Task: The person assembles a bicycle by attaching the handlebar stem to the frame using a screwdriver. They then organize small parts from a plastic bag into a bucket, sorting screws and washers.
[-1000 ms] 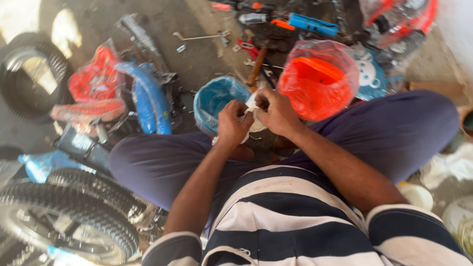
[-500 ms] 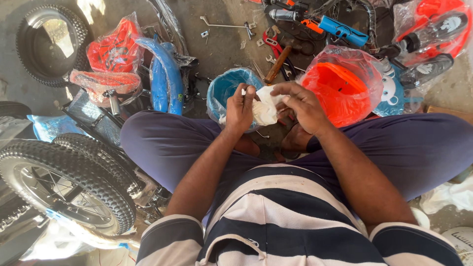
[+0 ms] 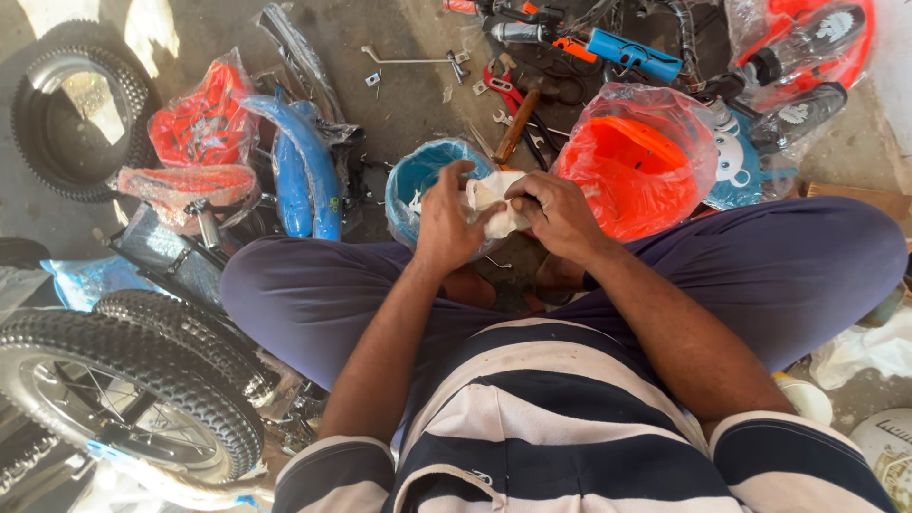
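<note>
White plastic bag (image 3: 494, 204) sits pinched between both hands over the lap, beside the blue bowl (image 3: 418, 180). Left hand (image 3: 446, 223) and right hand (image 3: 556, 214) fingers curled tight on it. Pull evenly, parts may spill.

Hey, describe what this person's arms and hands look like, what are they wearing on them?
Both arms are bare from the upper arm down. Short sleeves of a navy and white striped shirt end above the elbows. The left hand and right hand are bare: no gloves, and no rings or watch that I can make out. A dark band may sit at the right wrist, but it is too shadowed to tell.
</note>
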